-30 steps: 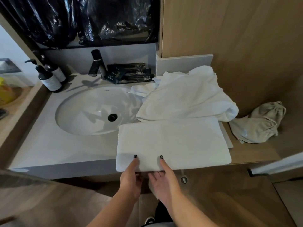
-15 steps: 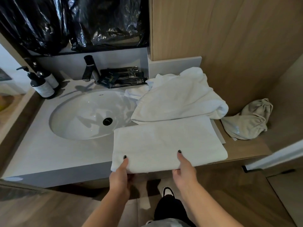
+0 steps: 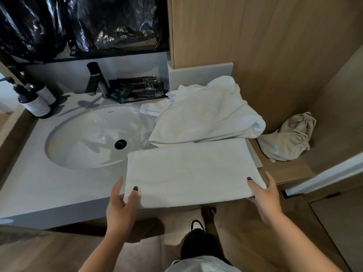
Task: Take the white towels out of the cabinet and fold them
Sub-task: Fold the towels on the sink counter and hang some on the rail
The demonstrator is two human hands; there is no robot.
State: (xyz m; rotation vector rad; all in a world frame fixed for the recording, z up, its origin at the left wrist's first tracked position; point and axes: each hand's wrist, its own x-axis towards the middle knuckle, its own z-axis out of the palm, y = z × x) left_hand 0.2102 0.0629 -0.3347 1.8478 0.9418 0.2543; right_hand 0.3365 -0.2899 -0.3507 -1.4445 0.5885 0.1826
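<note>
**Towel held at both near corners**

Towel [image 3: 188, 171], folded into a flat rectangle, lies on the grey worktop [image 3: 59, 185] just right of the sink [image 3: 94, 138], its near edge hanging slightly past the front of the worktop. Left hand [image 3: 121, 209] pinches the near-left corner: the thumb lies on top of the cloth, the other fingers go under or beside the edge. Right hand [image 3: 265, 195] pinches the near-right corner the same way, thumb on top, fingers curled beneath. Behind the folded towel, touching its far edge, a second white towel [image 3: 206, 116] lies crumpled and unfolded against the wooden wall. A beige cloth bag [image 3: 288, 138] sits to the right on the wooden ledge, apart from both towels. Further back stand a black tap [image 3: 94, 79], dark sachets [image 3: 137, 89] beside it, and two pump bottles [image 3: 35, 99] at the left. Below, a shoe [image 3: 196, 226] shows on the wooden floor.
</note>
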